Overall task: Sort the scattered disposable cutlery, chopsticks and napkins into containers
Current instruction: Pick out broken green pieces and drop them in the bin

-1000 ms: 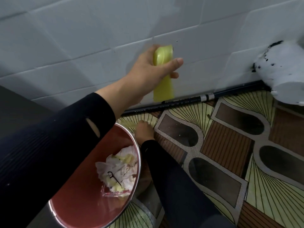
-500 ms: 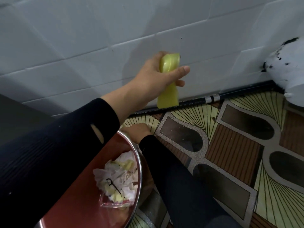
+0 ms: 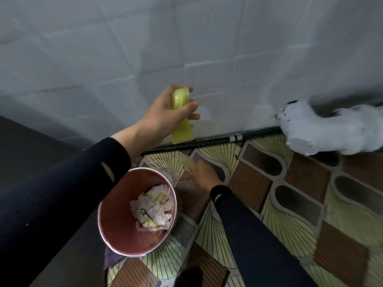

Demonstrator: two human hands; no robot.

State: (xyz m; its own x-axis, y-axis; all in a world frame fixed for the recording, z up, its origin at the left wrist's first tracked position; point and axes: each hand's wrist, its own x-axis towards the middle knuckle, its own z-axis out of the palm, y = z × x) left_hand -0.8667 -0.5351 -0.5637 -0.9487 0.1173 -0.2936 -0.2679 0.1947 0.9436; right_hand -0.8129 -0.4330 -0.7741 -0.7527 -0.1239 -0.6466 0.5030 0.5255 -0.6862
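Note:
My left hand [image 3: 163,114] is raised in front of the tiled wall and grips a yellow plastic piece [image 3: 181,129] that hangs down from the fist. Below it a red bin [image 3: 116,230] with a metal rim stands on the patterned floor, holding crumpled white and yellow napkins [image 3: 154,210]. My right hand [image 3: 204,176] is low on the floor just right of the bin's rim. It is motion-blurred, and a pale yellow piece [image 3: 185,161] shows at its fingertips, apparently pinched.
A black pole [image 3: 217,139] lies along the base of the white tiled wall. A white, dirt-specked pipe-like object [image 3: 331,131] juts out at the right. A dark surface [image 3: 31,154] fills the left. Patterned flooring [image 3: 300,204] spreads to the right.
My right hand came away from behind the bin's rim toward the right, with a pale yellow piece at its fingers. My left hand kept its grip, and the view tilted up and widened.

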